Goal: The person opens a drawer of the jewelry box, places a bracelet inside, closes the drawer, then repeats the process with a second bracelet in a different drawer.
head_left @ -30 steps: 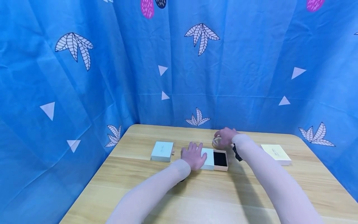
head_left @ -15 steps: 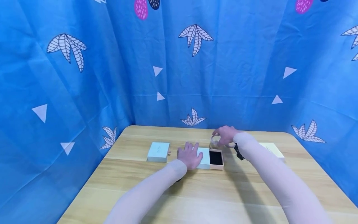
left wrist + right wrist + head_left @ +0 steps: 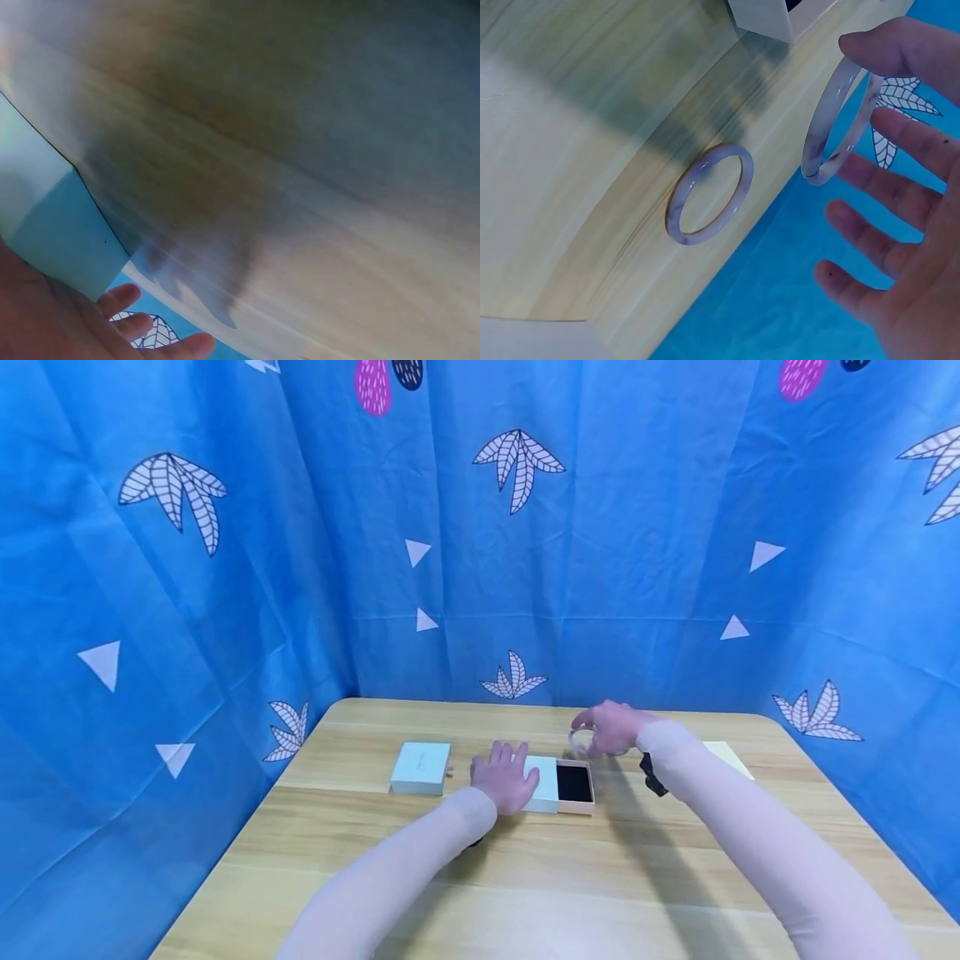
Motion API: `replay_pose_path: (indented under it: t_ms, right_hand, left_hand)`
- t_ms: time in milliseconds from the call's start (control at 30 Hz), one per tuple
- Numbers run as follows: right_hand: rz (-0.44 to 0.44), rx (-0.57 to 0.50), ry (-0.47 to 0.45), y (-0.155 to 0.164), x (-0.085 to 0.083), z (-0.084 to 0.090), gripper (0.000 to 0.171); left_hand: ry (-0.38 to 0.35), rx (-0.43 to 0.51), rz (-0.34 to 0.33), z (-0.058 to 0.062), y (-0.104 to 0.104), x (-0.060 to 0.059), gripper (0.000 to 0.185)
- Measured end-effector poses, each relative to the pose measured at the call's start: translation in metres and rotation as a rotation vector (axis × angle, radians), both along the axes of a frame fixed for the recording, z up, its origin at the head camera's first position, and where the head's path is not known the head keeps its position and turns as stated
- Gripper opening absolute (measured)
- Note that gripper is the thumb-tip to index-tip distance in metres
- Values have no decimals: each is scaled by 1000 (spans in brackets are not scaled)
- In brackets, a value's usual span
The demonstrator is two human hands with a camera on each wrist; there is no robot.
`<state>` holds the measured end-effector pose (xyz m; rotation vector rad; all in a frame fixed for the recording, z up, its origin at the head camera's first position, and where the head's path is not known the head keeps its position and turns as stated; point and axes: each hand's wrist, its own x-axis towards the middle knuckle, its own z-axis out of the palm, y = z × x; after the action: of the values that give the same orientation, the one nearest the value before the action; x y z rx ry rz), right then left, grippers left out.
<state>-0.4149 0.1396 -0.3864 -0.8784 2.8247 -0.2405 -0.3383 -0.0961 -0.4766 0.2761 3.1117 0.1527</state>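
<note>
- Holding one bangle (image 3: 838, 124) in our right hand (image 3: 611, 728), lifted just behind the open box (image 3: 573, 783)
- Pressing our flat left hand (image 3: 504, 778) on its sleeve (image 3: 543, 783)
- Nothing boxed yet; second bangle (image 3: 709, 194) waits on the table (image 3: 525, 877)

No readable writing anywhere on the table.

The pale blue box (image 3: 421, 768) carries a faint mark on its lid, too small to make out from the head view. The cream box (image 3: 726, 757) at the right edge shows no legible print either. The wrist views are blurred and give no letters, numbers or brand marks.
</note>
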Motion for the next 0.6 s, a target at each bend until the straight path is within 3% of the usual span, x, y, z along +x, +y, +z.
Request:
replay_pose_path:
  t_ms: [600]
  right_hand:
    - [149, 32, 108, 6, 31, 0, 47]
  left_hand:
    - [-14, 12, 7, -3, -1, -3, 71]
